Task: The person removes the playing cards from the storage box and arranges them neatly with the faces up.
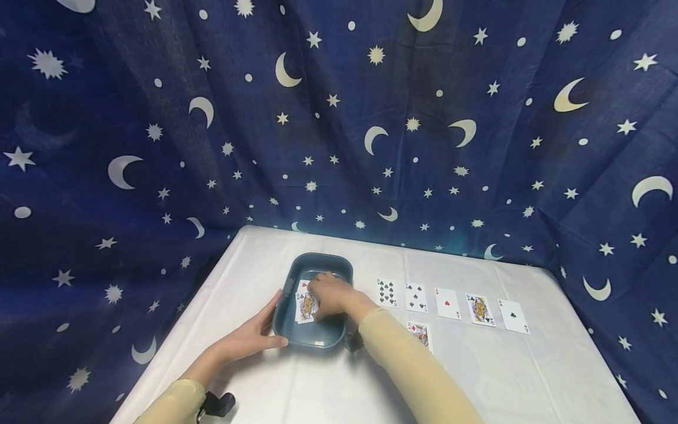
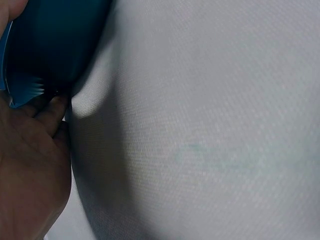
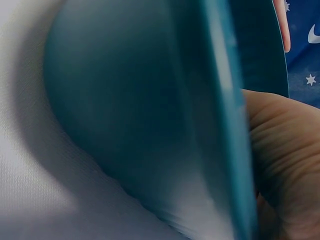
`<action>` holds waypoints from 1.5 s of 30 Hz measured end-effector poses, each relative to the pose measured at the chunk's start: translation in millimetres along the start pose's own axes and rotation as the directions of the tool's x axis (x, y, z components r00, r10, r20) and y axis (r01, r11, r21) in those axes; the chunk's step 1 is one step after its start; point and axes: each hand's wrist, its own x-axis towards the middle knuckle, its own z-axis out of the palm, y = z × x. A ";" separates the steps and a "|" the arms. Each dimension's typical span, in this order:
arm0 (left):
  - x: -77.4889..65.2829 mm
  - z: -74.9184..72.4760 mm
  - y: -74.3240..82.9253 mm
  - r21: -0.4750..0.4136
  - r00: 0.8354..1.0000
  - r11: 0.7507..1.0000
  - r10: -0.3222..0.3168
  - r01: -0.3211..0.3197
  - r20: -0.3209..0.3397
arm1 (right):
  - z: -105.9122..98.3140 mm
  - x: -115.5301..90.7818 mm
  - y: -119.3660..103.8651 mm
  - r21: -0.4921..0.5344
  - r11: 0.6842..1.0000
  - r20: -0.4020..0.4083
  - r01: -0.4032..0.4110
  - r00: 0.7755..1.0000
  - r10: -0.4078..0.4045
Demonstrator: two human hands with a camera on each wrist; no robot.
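Observation:
A dark teal plastic tub (image 1: 318, 343) stands on the table with a small pile of playing cards (image 1: 305, 308) inside, a face card on top and a red-pip card poking out behind. My left hand (image 1: 250, 335) is spread against the tub's left side, its fingers along the outer wall and its thumb at the near corner. Reaching over the right rim, my right hand (image 1: 333, 294) curls its fingers and thumb at the right edge of the top card. Its fingertips are partly hidden. The right wrist view shows the tub's wall (image 3: 130, 100) in front of this hand.
Right of the tub lies a row of face-up cards: two black number cards (image 1: 386, 292), a red ace (image 1: 448, 304), a face card (image 1: 480, 310) and a black ace (image 1: 513, 316). Another face card (image 1: 420, 334) lies nearer, partly behind my right sleeve. A starry curtain (image 1: 339, 147) hangs behind the table.

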 end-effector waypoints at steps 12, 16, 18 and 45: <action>-0.8 -0.4 3.6 0.009 1.000 1.000 -0.002 0.002 0.003 | -1.4 -2.7 -1.4 -0.002 1.000 -0.020 0.003 1.000 -0.003; -0.6 -0.5 2.4 0.009 1.000 1.000 -0.003 0.003 0.002 | -1.5 -2.5 -1.9 -0.029 0.999 -0.027 0.021 0.999 -0.022; -0.4 -0.5 2.0 0.003 1.000 1.000 0.004 -0.004 0.003 | -1.3 -2.4 -2.2 -0.041 0.999 -0.029 0.024 0.999 -0.025; 0.3 0.0 -0.4 -0.011 1.000 1.000 0.009 -0.009 0.001 | 2.4 -6.4 -7.6 -0.076 0.997 -0.029 0.003 1.000 -0.005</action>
